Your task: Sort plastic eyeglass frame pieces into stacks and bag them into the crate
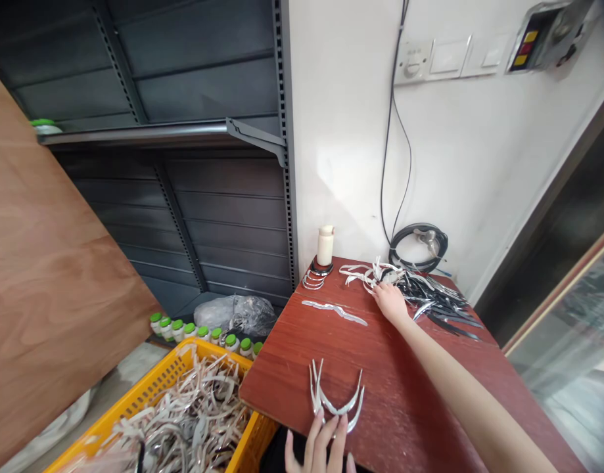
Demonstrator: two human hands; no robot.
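Note:
Two shiny silver curved trim pieces (337, 402) lie at the table's near edge with their ends pointing away from me. My left hand (321, 450) rests over their curved middle, fingers stretched out and fingertips touching them. My right hand (391, 302) reaches to the far side of the table, its fingers closed together on pale strips (375, 270) in a loose pile; the fingertips are partly hidden. Right of that hand is a heap of black and silver strips (432, 295). A single wavy pale strip (335, 311) lies apart on the table.
The red-brown table (292, 364) stands against a white wall. A yellow crate (134, 401) full of silver and pale strips is at lower left. On the table's far corner are a cream bottle (325, 246) and stacked silver rings (313, 279). A black cable coil (444, 246) sits behind the pile.

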